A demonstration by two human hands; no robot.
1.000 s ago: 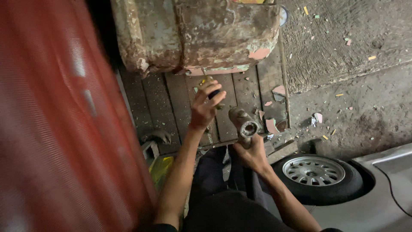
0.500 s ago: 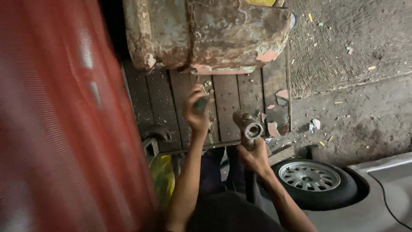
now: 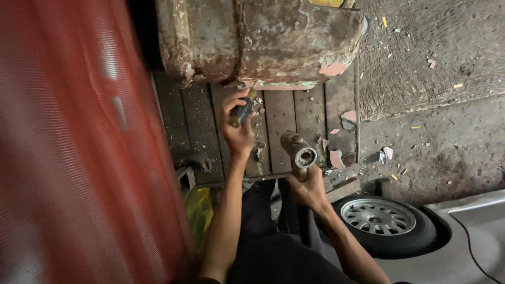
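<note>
Left hand (image 3: 238, 129) clamped on a dark tool (image 3: 241, 111), just below the rusty tank (image 3: 263, 37). Right hand (image 3: 310, 186) clamped on a hammer (image 3: 298, 152), head above the grip, wheel (image 3: 380, 221) to its right.

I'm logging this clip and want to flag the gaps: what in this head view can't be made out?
- Dark object in the left hand: the fingers cover most of it, so its kind is unclear.
- Metal tool in the right hand: the grip hides its handle.
- Rusty tank: cut off by the top edge.
- Red surface: blurred, close to the camera.
- Car body beside the wheel: cut off at the lower right corner.
</note>
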